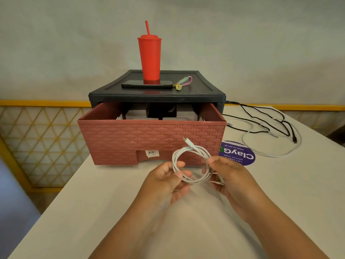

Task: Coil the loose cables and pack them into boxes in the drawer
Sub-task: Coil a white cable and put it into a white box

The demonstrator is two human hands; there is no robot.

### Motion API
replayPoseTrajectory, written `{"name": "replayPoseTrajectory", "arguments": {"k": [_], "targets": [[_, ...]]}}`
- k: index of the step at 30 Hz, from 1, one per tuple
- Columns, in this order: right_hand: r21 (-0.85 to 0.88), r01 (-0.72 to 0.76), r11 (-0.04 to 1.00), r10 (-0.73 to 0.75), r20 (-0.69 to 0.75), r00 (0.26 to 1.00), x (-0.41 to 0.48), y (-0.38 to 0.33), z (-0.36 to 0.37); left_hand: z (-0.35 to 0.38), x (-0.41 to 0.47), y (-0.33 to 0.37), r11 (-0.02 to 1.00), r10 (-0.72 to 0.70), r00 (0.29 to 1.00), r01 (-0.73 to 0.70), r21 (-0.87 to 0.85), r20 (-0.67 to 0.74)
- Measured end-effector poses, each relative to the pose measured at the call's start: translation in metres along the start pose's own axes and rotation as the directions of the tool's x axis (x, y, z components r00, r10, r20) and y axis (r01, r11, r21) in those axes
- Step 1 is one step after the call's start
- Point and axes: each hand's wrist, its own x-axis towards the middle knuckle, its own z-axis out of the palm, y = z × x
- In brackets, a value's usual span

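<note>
A white cable [194,149] is wound into a round coil in front of the drawer, its plug end sticking up at the top. My left hand [168,182] pinches the coil's left side, and my right hand [227,176] grips its right side. The reddish drawer [151,139] with a woven pattern stands pulled out of a dark cabinet [156,98]. White boxes [136,115] and a dark box [161,110] show inside it. Loose black cables [280,122] and a loose white cable [261,152] lie on the table to the right.
On the cabinet top stand a red tumbler with a straw [150,57], a black phone [147,84] and a small keychain [182,83]. A purple round sticker [239,156] lies by the drawer's right corner. The white table [112,212] ends at the left beside a yellow railing [37,103].
</note>
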Motion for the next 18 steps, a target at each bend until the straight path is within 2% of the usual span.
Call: {"name": "replayPoseTrajectory", "arguments": {"k": [7,12,15,18], "targets": [[0.029,-0.032,0.999,0.033,-0.018,0.999,0.003,0.001,-0.005,-0.002,0.003,-0.001,1.000,0.007,1.000,-0.007,-0.014,-0.009],[-0.063,0.022,0.998,-0.024,-0.027,0.999,0.006,-0.003,-0.016,-0.001,0.002,-0.002,0.999,-0.035,0.998,0.034,0.027,0.045],[-0.136,0.049,0.989,-0.060,-0.073,0.995,0.008,-0.012,-0.041,-0.005,0.005,-0.001,1.000,-0.031,0.999,0.031,-0.003,-0.011],[-0.244,0.011,0.970,-0.033,-0.087,0.996,0.006,-0.017,-0.074,-0.013,0.010,0.000,0.998,-0.021,0.995,0.015,-0.065,-0.099]]}}
